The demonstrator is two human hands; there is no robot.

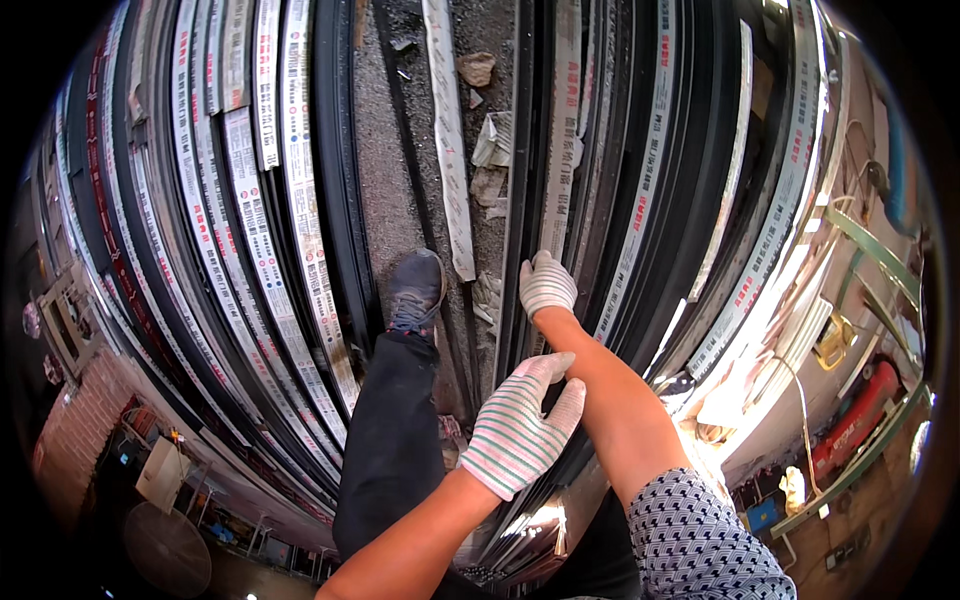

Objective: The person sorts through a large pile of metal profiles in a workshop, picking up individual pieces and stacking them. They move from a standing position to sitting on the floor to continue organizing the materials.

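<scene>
My right hand [548, 285], in a white glove with thin stripes, is curled over the edge of a long dark metal profile [519, 150]. Its fingertips are partly hidden against the bar. Beside it runs a profile with a printed protective film [562, 120]. Nearer to me is my left hand [525, 425], gloved in white with green stripes. Its thumb and fingers are apart, nothing is in them, and they come close to my right forearm, perhaps touching it.
Film-covered profiles [245, 170] are stacked to the left, with more dark profiles [690, 150] to the right. Between them a gritty strip holds a loose pale strip [448, 140], rubble [476, 69] and my shoe [415, 290]. A red tank [855, 420] stands far right, a fan [167, 548] lower left.
</scene>
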